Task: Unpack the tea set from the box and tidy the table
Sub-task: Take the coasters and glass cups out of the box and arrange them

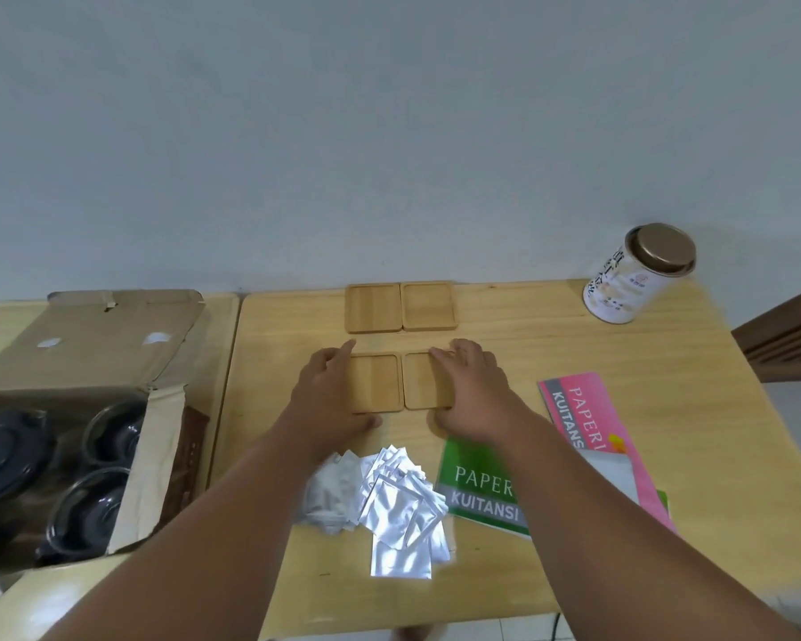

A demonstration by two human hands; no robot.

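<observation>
Several square wooden coasters lie in a grid on the light wooden table (pixel 551 344). Two sit at the back, left (pixel 372 308) and right (pixel 430 305). My left hand (pixel 329 400) grips the near left coaster (pixel 376 384) by its left edge. My right hand (pixel 470 390) lies over the right side of the near right coaster (pixel 422 384), fingers spread on it. The open cardboard box (pixel 158 437) stands at the left, with a dark teapot lid (pixel 1 455) and two dark cups (pixel 112 432) (pixel 89 511) inside.
Silver foil sachets (pixel 396 506) are heaped near the front edge. A green booklet (pixel 477 488) and a pink booklet (pixel 588 418) lie at the right under my forearm. A white tea tin (pixel 634 275) stands at the back right. A wall runs behind the table.
</observation>
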